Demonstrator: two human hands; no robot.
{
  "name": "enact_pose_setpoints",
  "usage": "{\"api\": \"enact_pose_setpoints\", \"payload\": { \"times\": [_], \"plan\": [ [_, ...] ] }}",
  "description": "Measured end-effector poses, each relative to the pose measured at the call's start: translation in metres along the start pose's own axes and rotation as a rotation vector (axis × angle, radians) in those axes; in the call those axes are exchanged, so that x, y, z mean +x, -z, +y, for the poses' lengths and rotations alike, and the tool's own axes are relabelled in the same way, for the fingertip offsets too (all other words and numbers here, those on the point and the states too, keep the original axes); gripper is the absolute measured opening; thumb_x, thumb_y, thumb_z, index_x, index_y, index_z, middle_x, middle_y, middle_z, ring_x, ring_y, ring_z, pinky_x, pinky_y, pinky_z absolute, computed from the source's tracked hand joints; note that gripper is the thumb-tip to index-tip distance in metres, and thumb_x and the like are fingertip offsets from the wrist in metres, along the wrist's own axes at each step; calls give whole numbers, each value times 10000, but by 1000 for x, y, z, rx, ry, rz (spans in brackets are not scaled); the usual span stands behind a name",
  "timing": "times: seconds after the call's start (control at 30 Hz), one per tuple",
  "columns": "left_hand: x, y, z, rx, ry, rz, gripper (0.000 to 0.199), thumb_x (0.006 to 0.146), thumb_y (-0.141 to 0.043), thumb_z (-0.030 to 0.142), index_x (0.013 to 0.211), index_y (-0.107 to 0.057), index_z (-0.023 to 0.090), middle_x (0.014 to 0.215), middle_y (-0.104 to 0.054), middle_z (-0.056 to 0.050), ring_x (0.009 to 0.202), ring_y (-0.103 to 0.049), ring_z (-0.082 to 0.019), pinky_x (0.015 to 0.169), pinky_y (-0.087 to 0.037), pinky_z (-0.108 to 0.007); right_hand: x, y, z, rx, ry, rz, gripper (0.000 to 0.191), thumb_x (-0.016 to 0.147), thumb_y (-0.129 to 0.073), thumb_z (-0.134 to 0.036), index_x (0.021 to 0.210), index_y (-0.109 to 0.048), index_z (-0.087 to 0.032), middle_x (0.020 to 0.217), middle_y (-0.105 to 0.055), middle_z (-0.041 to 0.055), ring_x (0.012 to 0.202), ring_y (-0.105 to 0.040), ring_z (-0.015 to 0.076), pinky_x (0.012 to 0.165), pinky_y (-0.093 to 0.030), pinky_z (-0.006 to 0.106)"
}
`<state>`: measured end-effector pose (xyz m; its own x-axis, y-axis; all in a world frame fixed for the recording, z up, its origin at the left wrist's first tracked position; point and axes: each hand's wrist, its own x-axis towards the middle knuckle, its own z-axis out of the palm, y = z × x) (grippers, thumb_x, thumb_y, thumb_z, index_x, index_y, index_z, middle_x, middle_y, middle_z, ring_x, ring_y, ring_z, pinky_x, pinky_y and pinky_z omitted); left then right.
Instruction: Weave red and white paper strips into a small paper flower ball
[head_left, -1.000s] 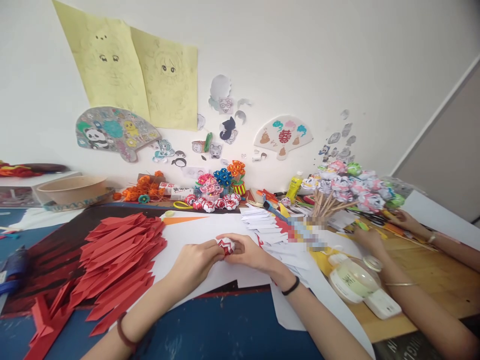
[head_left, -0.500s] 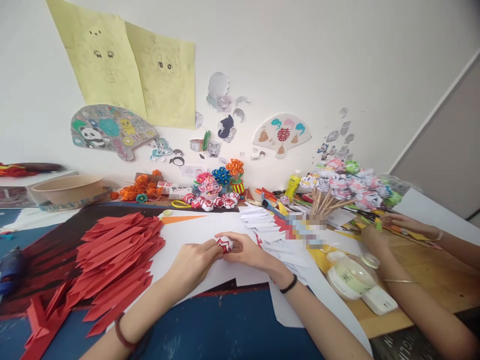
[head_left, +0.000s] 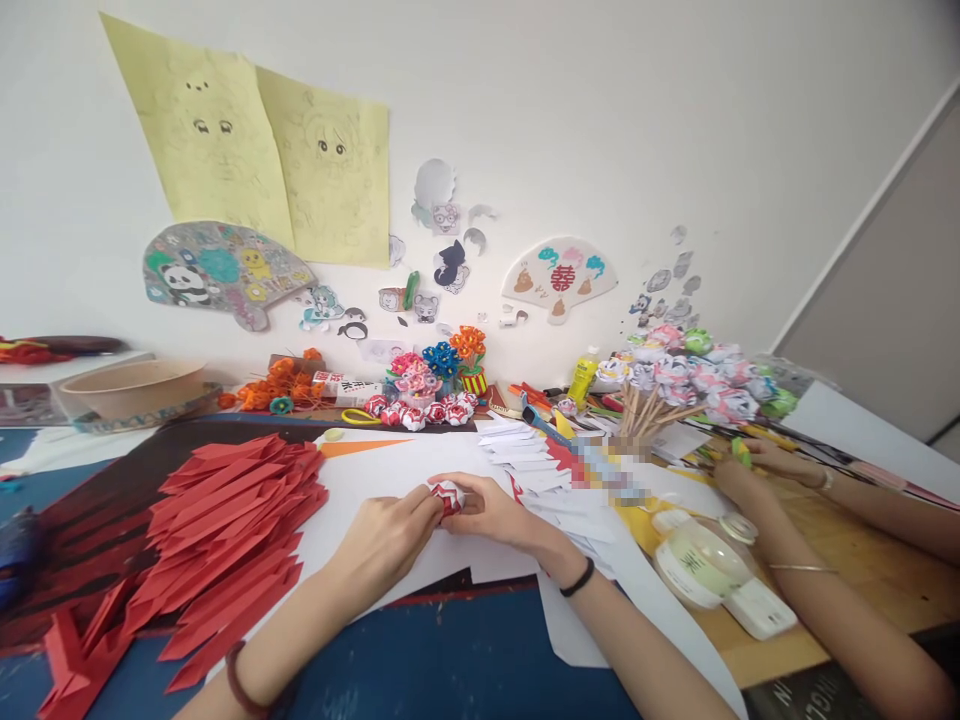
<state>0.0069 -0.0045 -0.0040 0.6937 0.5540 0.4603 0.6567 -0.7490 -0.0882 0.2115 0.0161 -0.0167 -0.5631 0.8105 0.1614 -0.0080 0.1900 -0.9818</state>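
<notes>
still pinching red-and-white paper ball between left hand and right hand over white sheet, as a second ago, with co-worker's far hand now closer to co-worker's near hand.

Fingers of the left hand and right hand hide the sides of a red-and-white folded ball, while both forearms run off the near edge. At left, a blurred blue object is cropped. Pixelation masks an item right of the white paper strips. A co-worker's arms leave the view at right; fine print on a bottle is illegible.
</notes>
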Motion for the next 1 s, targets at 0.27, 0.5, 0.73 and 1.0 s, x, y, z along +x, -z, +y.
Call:
{"api": "enact_pose_setpoints", "payload": {
  "times": [0.27, 0.5, 0.73, 1.0],
  "plan": [
    [2, 4, -3, -305, 205, 22, 237, 982, -395, 255, 942, -626, 224, 881, -654, -5, 717, -618, -134, 632, -386, -232, -2, 1, -3, 114, -97, -5, 631, 715, -794, -355, 1278, -553, -200, 1012, -667, 66, 880, -658, 175, 755, -525, 300],
    [2, 10, 0, -381, 262, 26, 225, 965, -449, 305, 886, -645, 227, 850, -662, 8, 688, -594, -129, 634, -373, -242, -2, 0, -3, 135, -84, -23, 620, 706, -806, -352, 1258, -571, -197, 1027, -653, 62, 843, -634, 148, 776, -518, 307],
    [1, 8, -2, -295, 165, 30, 248, 987, -414, 303, 875, -617, 214, 841, -649, 8, 681, -603, -122, 618, -367, -235, -2, -1, -5, 141, -107, -46, 641, 694, -814, -353, 1267, -569, -203, 944, -656, 44, 824, -637, 149, 751, -518, 296],
    [1, 7, -3, -169, 56, 87, 302, 1006, -325, 252, 834, -565, 192, 788, -585, -2, 606, -543, -109, 552, -328, -237, -4, -1, -11, 200, -99, -87, 598, 712, -797, -381, 1243, -581, -210, 1050, -633, 67, 867, -635, 160, 765, -530, 307]
  ]
}}
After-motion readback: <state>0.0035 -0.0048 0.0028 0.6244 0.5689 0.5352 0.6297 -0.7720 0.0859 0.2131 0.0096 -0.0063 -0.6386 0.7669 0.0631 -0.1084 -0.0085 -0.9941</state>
